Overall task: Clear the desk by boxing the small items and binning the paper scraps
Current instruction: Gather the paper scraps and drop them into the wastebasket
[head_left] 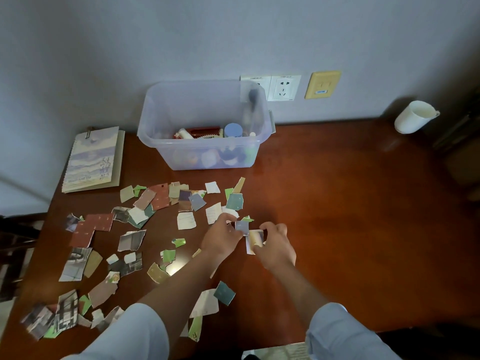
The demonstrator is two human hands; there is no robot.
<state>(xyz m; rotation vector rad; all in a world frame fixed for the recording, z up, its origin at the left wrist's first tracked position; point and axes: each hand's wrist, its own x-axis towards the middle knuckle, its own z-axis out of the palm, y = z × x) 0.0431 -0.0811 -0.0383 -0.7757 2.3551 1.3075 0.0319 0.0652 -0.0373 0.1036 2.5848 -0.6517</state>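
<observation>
red-brown desk (337, 193), multicoloured scraps (158, 197), yellow wallplate (322, 85)

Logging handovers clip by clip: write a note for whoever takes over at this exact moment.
Left hand pinches a blue-grey scrap; right hand grips a pale scrap, both mid-desk.
Clear box at the back holds the small items: that part looks done.
Paper scraps lie strewn over the desk's left and centre, not yet binned.
White container back right may be the bin.
Notebook lies back left.
</observation>
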